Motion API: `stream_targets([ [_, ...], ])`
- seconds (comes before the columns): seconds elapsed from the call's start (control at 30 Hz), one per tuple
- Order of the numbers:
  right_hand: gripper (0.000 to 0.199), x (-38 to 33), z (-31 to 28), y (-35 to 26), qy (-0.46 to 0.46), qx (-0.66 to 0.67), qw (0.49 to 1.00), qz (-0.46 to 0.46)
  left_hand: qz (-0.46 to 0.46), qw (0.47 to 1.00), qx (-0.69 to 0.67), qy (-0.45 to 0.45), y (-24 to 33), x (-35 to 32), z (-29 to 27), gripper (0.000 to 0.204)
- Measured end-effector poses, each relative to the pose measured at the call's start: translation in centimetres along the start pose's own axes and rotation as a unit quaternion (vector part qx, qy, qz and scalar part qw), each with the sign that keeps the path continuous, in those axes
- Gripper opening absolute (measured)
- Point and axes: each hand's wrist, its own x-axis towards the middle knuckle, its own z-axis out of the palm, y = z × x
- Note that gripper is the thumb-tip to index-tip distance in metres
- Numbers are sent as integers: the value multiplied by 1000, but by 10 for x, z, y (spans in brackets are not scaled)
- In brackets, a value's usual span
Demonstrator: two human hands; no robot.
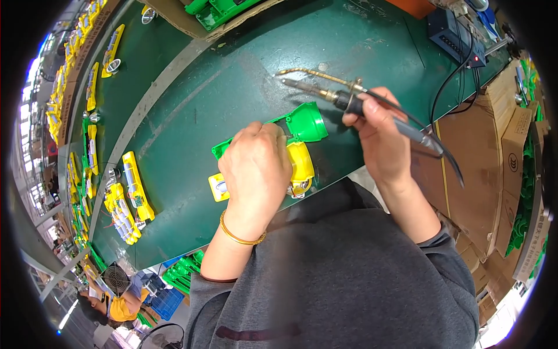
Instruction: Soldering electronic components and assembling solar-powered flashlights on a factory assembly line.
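Note:
My left hand [257,166] rests on top of a green and yellow plastic flashlight body [299,145] lying on the green workbench [232,75], pressing it down near the bench's front edge. A green cone-shaped head [307,121] sticks out beyond my fingers. My right hand [375,131] grips a soldering iron [325,92] by its dark handle, its metal tip pointing left above the bench, apart from the flashlight. A thin brass wire guide [314,74] runs beside the tip. A gold bangle [239,235] circles my left wrist.
Yellow flashlight halves [136,186] lie in rows on a conveyor at the left. A soldering station [450,35] with cables sits at the back right. Cardboard boxes [514,145] with green parts stand to the right. Another person [110,305] sits at lower left beside a small fan [116,279].

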Motion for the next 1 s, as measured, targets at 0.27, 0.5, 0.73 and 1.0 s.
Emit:
stream_targets([
  [0.27, 18, -8, -22, -1, 24, 26, 999, -28, 49, 994, -81, 61, -33, -1, -25, 16],
  [0.5, 20, 5, -18, 6, 23, 20, 999, -18, 41, 988, -90, -115, -57, 16, -21, 25],
  [0.73, 16, 13, -21, 18, 43, 25, 997, -58, 167, 977, -82, -101, -57, -24, -59, 53],
  [1.0, 16, 6, -14, 16, 55, 8, 996, -66, 193, 977, -48, -74, -97, -67, -49, 60],
])
